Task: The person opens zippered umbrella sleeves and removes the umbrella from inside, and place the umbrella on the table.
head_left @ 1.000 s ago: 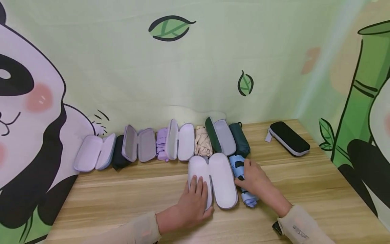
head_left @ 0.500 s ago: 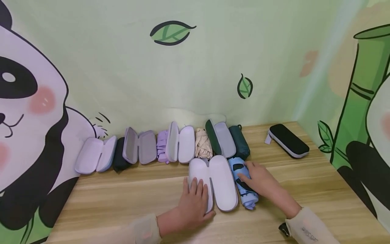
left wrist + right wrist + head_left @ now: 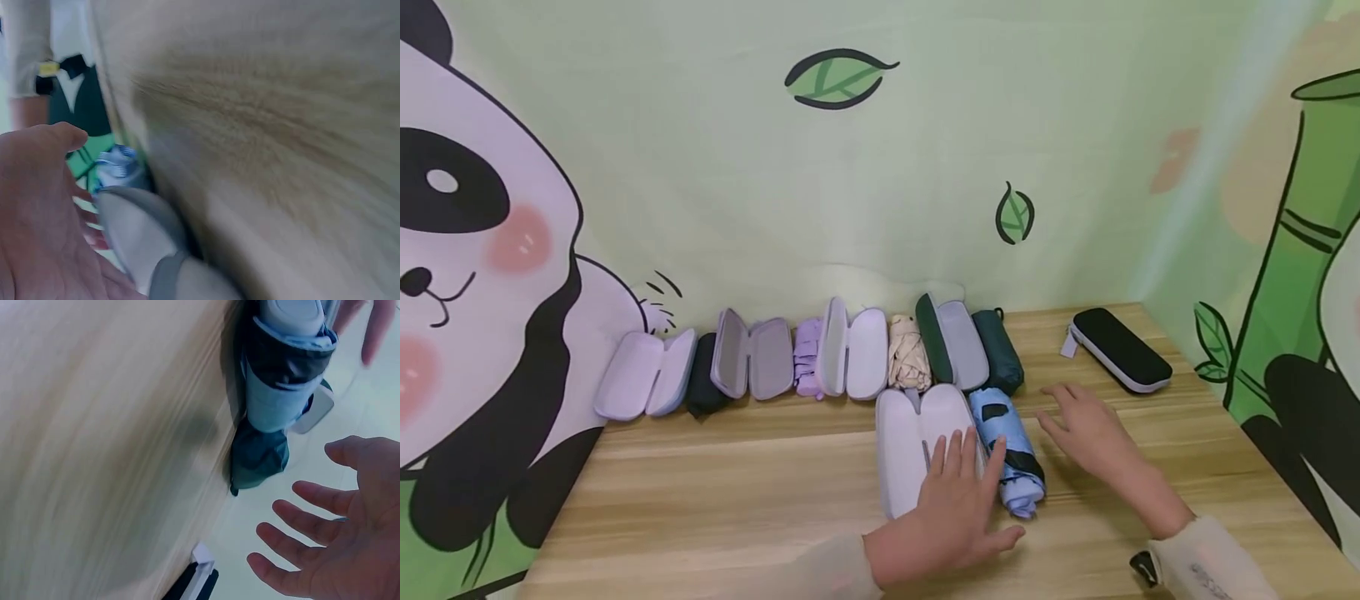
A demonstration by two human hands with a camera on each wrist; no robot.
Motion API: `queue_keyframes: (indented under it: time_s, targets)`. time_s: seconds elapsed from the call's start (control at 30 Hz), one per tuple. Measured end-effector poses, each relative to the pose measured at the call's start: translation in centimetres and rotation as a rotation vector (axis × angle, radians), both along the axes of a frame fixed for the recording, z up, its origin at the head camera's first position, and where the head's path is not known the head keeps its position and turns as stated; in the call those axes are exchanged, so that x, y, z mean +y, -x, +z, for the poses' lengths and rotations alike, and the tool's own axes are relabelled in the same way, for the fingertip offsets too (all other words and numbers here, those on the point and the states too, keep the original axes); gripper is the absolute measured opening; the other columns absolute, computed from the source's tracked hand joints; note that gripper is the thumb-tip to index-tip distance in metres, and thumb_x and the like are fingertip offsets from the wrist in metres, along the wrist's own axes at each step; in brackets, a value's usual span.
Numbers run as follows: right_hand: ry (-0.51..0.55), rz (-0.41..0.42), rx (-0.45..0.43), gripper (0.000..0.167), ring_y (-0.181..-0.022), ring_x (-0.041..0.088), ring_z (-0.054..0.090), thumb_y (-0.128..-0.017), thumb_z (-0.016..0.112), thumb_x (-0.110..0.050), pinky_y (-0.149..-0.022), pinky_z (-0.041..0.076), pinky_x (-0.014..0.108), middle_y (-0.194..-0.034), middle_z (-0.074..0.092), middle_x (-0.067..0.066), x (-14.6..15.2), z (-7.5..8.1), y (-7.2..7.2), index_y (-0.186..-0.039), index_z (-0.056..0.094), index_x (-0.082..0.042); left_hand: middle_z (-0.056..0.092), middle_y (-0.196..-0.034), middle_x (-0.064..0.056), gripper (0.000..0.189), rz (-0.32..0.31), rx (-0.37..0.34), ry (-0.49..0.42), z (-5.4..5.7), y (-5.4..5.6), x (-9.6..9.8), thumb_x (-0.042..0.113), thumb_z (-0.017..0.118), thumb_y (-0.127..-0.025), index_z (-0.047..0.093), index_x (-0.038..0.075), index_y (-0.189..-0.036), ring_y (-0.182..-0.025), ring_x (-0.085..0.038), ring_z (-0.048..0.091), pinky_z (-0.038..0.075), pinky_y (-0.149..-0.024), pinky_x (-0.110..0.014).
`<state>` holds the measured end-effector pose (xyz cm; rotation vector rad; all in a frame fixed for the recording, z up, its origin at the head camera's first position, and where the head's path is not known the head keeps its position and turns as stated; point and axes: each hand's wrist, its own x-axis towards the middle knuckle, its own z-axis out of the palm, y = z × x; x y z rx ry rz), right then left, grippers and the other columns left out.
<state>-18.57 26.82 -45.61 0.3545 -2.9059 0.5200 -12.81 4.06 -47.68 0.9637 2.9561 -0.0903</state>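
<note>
A white-lined zip case [image 3: 898,450] lies unfolded at the front of the row. My left hand [image 3: 951,512], fingers spread, is over the lower part of its right half and hides it. Just right of the case lies a rolled light-blue folding umbrella [image 3: 1007,446] with black patches, near the left hand's fingers. My right hand [image 3: 1093,429] hovers right of the umbrella, holding nothing. The right wrist view shows that hand [image 3: 337,531] with fingers spread, apart from the umbrella [image 3: 281,394]. In the left wrist view, the left palm [image 3: 37,212] is beside the case [image 3: 134,231].
Along the wall runs a row of unfolded cases and rolled bundles: a lilac case [image 3: 628,375], black bundle [image 3: 703,375], grey case [image 3: 771,358], purple bundle [image 3: 807,358], white-lined case [image 3: 867,354], beige bundle [image 3: 908,354], green case [image 3: 966,346], dark green bundle [image 3: 998,350]. A closed black case [image 3: 1120,346] lies right.
My right hand has let go of the blue umbrella and moved away to the right. My left hand has shifted right, from the case's left half across to its right half.
</note>
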Motion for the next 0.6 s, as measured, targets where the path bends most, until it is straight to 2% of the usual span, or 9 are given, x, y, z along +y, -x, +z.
queue_keyframes:
  time_s: [0.1,0.2,0.43,0.6]
  targets:
    - [-0.006,-0.009,0.001,0.043,-0.118,0.05,0.057,-0.102,0.06,-0.026,-0.093,0.046,0.065,-0.128,0.059,0.031,0.9,0.3,0.1,-0.13,0.06,0.006,0.02,-0.166,-0.023,0.102,0.016,-0.045,-0.057,-0.8,0.9,1.7,0.082,0.044,-0.089,0.011,0.023,-0.165,-0.152,-0.036,0.023,0.024,-0.121,-0.048]
    - [-0.001,-0.013,-0.007,0.043,-0.118,0.051,0.057,-0.102,0.06,-0.026,-0.094,0.045,0.066,-0.13,0.058,0.032,1.3,0.3,0.0,-0.13,0.06,0.007,0.016,-0.165,-0.026,0.099,0.048,-0.078,-0.089,-1.6,1.0,2.6,0.079,0.045,-0.091,0.012,0.023,-0.165,-0.151,-0.038,0.026,0.029,-0.119,-0.045]
    - [-0.012,-0.027,0.015,0.042,-0.116,0.052,0.058,-0.102,0.061,-0.025,-0.091,0.046,0.067,-0.128,0.059,0.033,2.2,0.0,-0.2,-0.13,0.06,0.007,0.013,-0.165,-0.028,0.083,0.102,-0.121,-0.125,-2.1,0.3,3.9,0.069,0.042,-0.099,0.014,0.026,-0.165,-0.149,-0.041,0.028,0.034,-0.117,-0.042]
    - [-0.025,-0.047,0.022,0.042,-0.117,0.052,0.056,-0.101,0.061,-0.024,-0.091,0.045,0.067,-0.127,0.059,0.033,3.2,-0.4,-0.3,-0.129,0.06,0.007,0.011,-0.166,-0.027,0.083,0.061,-0.196,-0.129,-2.3,-0.4,4.9,0.069,0.039,-0.099,0.01,0.027,-0.165,-0.151,-0.041,0.023,0.032,-0.117,-0.045]
